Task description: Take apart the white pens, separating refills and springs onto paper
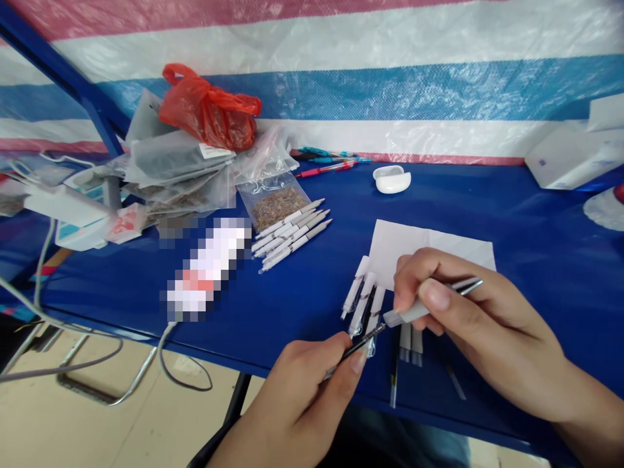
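Observation:
My left hand (312, 390) pinches a thin dark pen refill (358, 344) between thumb and forefinger. Its far end meets, or nearly meets, the open end of a grey pen barrel (413, 313) with a silver tip. That barrel is held in my right hand (468, 318), the fingers closed around it. Just beyond my left fingertips lie several white pen barrels with clips (361, 299). Under my right hand are grey barrel pieces (410, 344), partly hidden, along with loose refills (393, 380). A white sheet of paper (431, 244) lies behind, partly covered by my right hand.
Several assembled white-and-grey pens (292, 237) lie by a bag of dried brown bits (277, 205). Further back are stacked plastic bags (180, 162), a red bag (209, 107), coloured pens (331, 166) and a white earbud case (391, 180). A cabled, blurred device (207, 270) rests left.

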The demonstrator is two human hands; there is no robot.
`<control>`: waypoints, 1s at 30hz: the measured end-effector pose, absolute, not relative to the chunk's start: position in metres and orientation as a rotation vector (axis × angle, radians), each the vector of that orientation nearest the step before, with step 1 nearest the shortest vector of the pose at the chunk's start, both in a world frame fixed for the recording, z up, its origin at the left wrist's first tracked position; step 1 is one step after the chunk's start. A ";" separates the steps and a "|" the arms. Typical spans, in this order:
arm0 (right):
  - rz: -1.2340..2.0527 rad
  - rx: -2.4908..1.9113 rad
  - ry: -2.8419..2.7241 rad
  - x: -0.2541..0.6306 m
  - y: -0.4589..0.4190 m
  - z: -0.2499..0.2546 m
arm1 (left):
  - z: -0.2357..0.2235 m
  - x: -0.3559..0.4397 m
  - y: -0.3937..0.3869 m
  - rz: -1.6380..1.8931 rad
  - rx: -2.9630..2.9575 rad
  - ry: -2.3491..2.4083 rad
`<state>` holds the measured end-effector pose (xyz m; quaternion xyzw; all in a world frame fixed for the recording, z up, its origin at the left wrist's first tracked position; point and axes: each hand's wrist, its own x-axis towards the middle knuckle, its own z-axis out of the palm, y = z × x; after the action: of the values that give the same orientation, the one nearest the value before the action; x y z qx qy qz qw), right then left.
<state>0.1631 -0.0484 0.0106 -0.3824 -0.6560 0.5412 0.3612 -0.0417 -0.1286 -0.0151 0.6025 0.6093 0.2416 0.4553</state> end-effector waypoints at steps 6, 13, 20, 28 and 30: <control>1.481 -1.055 -1.841 0.159 -0.051 0.010 | -0.015 -0.044 -0.122 0.595 1.606 1.391; 1.491 -0.987 -1.878 0.149 -0.052 0.006 | -0.010 -0.041 -0.120 0.536 1.538 1.421; 1.554 -0.941 -1.903 0.149 -0.052 0.007 | -0.013 -0.041 -0.118 0.532 1.518 1.337; 1.531 -0.898 -1.934 0.148 -0.052 0.004 | -0.013 -0.039 -0.116 0.533 1.519 1.372; 1.444 -0.956 -1.966 0.146 -0.053 0.001 | -0.013 -0.039 -0.117 0.525 1.532 1.358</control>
<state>0.1463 -0.0529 0.0007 -0.3526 -0.7251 0.5324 0.2578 -0.0389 -0.1172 -0.0134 0.6311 0.5594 0.2164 0.4919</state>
